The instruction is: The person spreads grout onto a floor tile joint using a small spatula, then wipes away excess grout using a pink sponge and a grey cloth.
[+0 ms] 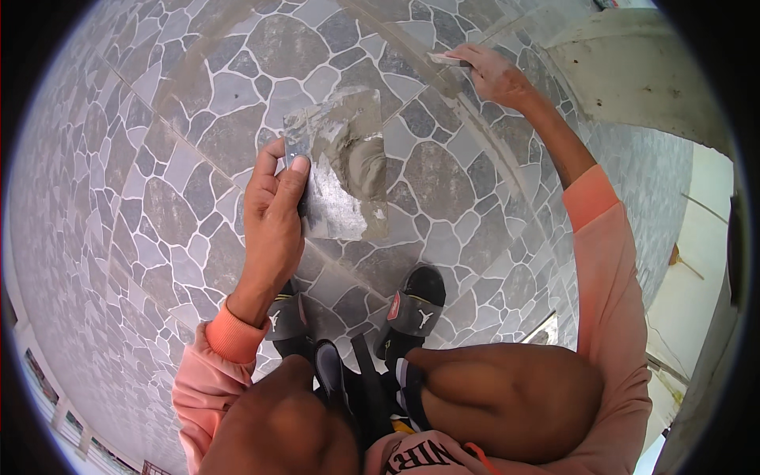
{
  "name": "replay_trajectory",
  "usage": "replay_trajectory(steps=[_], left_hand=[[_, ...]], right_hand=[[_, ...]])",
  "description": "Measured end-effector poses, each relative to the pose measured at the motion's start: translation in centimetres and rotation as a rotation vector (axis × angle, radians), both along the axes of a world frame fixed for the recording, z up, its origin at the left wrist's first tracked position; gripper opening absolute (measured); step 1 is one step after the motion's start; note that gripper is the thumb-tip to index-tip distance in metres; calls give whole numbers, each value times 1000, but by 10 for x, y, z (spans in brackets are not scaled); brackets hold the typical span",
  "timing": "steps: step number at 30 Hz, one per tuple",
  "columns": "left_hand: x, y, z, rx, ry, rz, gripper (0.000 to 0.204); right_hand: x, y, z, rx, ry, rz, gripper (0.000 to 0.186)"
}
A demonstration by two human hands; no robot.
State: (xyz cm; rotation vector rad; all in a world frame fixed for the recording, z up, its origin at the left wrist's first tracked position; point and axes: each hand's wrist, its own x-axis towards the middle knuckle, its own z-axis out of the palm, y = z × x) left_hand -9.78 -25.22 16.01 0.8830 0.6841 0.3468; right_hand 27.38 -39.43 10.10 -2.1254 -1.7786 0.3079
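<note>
I am squatting on a floor (158, 198) of grey tiles printed with an irregular stone pattern, my knees at the near edge of the view and my feet in black slides (412, 305) just beyond them. My left hand (273, 210) is closed on a flat metal plate (340, 170) — thumb laid over its near-left corner, fingers curled under the left edge — and holds it roughly level above the tiles, a little left of centre. A smear of wet grey grout (360, 154) sits on the plate, thickest toward its right side, with thinner streaks across the far end; the near-left part is mostly bare, scratched metal. My right arm stretches away to the far right, the orange sleeve (609, 261) pushed up to the elbow. My right hand (495, 75) is pinched shut on a small pale scraper (443, 58), whose tip pokes out to the left of my fingers and rests on a pale joint line (475, 134) running diagonally between tiles; I cannot tell how much of the blade touches. A band of lighter haze follows that joint toward me. Just right of that hand rises a plain concrete block (633, 71), and beyond it, further right, a pale surface lies in bright sun.
</note>
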Motion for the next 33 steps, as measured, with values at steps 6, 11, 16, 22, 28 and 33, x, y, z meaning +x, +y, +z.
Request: replay_trajectory(steps=[6, 11, 16, 22, 28, 33], left_hand=[[-50, -4, -6, -43, 90, 94, 34], [-90, 10, 0, -25, 233, 175, 34], [-84, 13, 4, -16, 174, 158, 31], [-67, 9, -19, -70, 126, 73, 27], [-51, 9, -38, -114, 60, 44, 25], [-47, 14, -53, -126, 11, 46, 29]], right_hand=[[20, 25, -38, -237, -242, 193, 48], [-7, -23, -25, -412, -242, 248, 47], [-27, -51, 20, -1226, -194, 271, 50], [-59, -93, 48, -512, 1019, -322, 40], [-96, -90, 38, -200, 1704, -431, 36], [-125, -75, 48, -132, 1774, -525, 39]])
